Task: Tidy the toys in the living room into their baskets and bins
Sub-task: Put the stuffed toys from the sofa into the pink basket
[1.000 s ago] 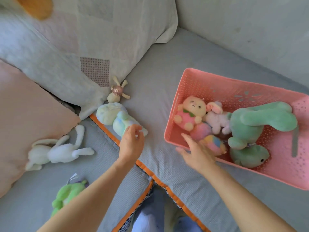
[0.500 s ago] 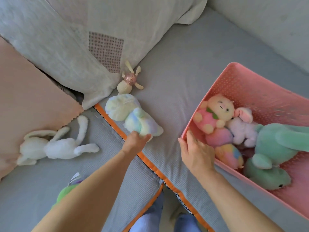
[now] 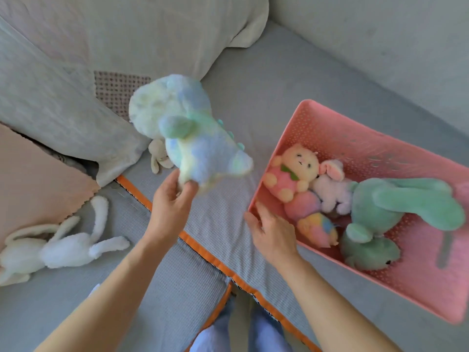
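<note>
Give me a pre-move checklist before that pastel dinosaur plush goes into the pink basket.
1. Grip: left hand pinches the pastel dinosaur plush by its lower end only; plush blurred. Cannot tell if secure.
2. Plush clear of the sofa: ok, it is lifted.
3. Basket steadied: right hand at the near corner of the pink basket; ok.
4. Room in basket: the far part is bare; ok.
5. Toys left out: white bunny and small cream toy lie on the sofa; not ok.

Bare cushion (image 3: 223, 199) lies open beside the pink basket (image 3: 380, 148), whose near end is toy-crowded.
</note>
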{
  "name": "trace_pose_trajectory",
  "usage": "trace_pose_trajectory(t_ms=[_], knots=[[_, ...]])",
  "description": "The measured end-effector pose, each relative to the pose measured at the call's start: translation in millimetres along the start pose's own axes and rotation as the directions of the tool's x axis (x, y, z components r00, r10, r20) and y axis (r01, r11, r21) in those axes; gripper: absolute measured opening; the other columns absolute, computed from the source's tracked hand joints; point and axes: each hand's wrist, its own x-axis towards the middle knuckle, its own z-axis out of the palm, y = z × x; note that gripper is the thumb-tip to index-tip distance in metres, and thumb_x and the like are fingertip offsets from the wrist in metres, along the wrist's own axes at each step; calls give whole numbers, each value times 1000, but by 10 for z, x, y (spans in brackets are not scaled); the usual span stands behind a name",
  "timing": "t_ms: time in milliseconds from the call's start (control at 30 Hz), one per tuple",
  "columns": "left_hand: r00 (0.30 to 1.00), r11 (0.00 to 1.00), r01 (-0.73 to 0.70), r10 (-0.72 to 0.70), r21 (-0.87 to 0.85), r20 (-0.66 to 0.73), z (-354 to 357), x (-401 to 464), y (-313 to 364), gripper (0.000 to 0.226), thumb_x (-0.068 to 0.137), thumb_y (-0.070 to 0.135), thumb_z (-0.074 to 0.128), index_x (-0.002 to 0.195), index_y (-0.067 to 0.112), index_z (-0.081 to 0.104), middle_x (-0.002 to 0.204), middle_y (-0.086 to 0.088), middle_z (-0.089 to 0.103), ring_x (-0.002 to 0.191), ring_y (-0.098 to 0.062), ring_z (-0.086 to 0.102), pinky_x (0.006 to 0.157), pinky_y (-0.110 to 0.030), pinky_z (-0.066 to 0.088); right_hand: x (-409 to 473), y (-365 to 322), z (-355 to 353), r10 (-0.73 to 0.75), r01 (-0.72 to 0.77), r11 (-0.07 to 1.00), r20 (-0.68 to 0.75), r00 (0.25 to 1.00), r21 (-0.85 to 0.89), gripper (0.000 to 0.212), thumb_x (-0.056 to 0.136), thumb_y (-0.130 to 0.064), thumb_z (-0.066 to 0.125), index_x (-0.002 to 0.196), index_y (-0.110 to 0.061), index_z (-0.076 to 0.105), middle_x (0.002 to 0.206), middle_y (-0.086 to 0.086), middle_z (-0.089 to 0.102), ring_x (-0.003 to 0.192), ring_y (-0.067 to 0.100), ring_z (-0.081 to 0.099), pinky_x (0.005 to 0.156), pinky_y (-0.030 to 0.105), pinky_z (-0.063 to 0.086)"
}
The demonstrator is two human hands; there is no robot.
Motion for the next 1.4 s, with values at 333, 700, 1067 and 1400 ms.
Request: trace_pose_trajectory(t_ms=[333,700,1067,1400], knots=[[731,727,-617,388,301,562,913,-569,225,38,87,49,48,95,12,54,122,2,55,115,-11,49,102,-30,36,-206,367,-1281,333,-35,511,-160,929,859,73,67,-30,80,132,-24,47,135,5,53,119,14,55,99,37,48],[925,920,-148,-1,362,379,1002,-496,-311,84,84,9,66,148,13,11,135,-4,47,109,-12,52,94,-20,42,-419,1088,-1227,-38,61,978,114,993,-202,53,83,-19,68,133,-20,51,144,5,39,132,28,36,109,32,23],[950,923,-68,-56,378,306,1006,-519,-428,82,84,17,66,148,24,15,135,-2,53,120,-17,53,100,-42,46,151,810,-680,382,-214,909,505,774,-358,72,90,-65,13,140,-20,39,152,10,27,141,29,20,115,48,12],[984,914,109,-155,390,89,486,-532,-286,69,93,31,51,149,20,13,148,-5,34,125,-19,48,103,-36,42,280,-234,-169,149,-182,971,201,968,156,90,90,-26,52,147,-8,-15,156,15,16,141,23,24,109,24,22]])
